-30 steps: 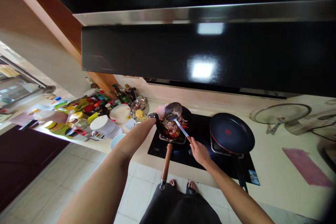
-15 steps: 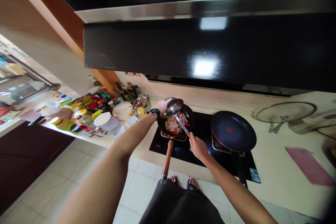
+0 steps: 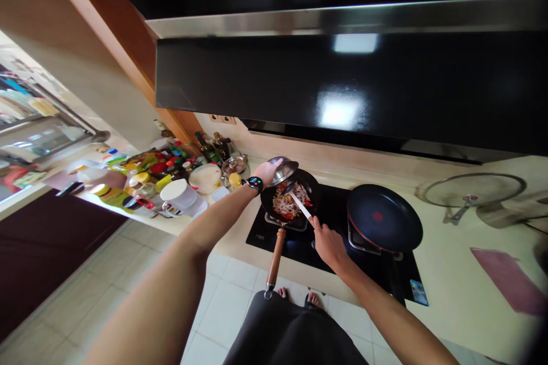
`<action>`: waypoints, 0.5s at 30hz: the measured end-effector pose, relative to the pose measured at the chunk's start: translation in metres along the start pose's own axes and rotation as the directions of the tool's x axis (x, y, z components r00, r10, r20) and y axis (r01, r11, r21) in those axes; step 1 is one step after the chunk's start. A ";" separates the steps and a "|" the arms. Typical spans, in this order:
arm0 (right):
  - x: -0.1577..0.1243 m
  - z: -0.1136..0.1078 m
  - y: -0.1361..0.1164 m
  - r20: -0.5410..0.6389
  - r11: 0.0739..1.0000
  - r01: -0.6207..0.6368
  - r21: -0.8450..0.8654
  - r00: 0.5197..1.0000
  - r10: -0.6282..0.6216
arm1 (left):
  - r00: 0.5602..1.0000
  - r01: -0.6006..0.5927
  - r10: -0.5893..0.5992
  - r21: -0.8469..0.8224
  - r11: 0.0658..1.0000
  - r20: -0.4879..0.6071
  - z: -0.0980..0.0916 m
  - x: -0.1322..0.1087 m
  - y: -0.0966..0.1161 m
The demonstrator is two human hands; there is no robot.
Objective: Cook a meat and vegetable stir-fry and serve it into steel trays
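My left hand (image 3: 267,172), a watch on its wrist, is closed on the rim of a metal bowl (image 3: 286,171). The bowl is tipped over the far left part of a dark wok (image 3: 314,183). Shredded pale meat with red pepper pieces (image 3: 289,205) lies in the wok. My right hand (image 3: 329,244) grips a spatula (image 3: 302,206) by its handle end. Its head reaches into the food just below the bowl, and its exact shape is hard to make out. The wok's wooden handle (image 3: 277,254) points toward my body, untouched.
A dark frying pan (image 3: 385,218) sits on the right burner of the black cooktop (image 3: 329,211). A glass lid (image 3: 471,188) and a pink cloth (image 3: 507,279) lie farther right. Bottles, jars and a white pitcher (image 3: 175,191) crowd the left counter. The range hood (image 3: 257,77) hangs above.
The spatula's head has dropped from the bowl's edge toward the food, and my right hand is slightly lower. The bowl is turned farther over. The whole view has shifted slightly.
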State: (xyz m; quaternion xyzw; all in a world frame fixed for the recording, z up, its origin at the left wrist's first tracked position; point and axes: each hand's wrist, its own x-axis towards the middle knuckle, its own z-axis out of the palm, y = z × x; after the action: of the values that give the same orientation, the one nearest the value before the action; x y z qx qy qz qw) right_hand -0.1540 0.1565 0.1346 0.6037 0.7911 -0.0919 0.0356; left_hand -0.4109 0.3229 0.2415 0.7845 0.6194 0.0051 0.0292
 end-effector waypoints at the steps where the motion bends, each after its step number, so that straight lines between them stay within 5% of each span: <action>1: -0.001 -0.002 0.001 -0.013 1.000 -0.001 -0.003 1.000 0.001 | 1.000 -0.009 0.009 0.017 1.000 0.009 -0.001 -0.001 0.000; 9: -0.005 -0.017 0.000 0.036 1.000 0.011 0.019 0.999 -0.012 | 0.999 -0.033 0.029 0.139 0.990 0.029 -0.011 -0.006 0.008; 15: -0.013 -0.022 0.000 0.007 0.991 -0.032 0.128 0.999 0.031 | 1.000 -0.010 0.010 0.019 1.000 0.010 -0.013 -0.007 0.009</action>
State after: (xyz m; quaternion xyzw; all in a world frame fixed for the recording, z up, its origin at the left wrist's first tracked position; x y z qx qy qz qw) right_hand -0.1497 0.1483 0.1581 0.6170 0.7738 -0.1434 0.0003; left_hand -0.4039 0.3149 0.2552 0.7878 0.6154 -0.0048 0.0249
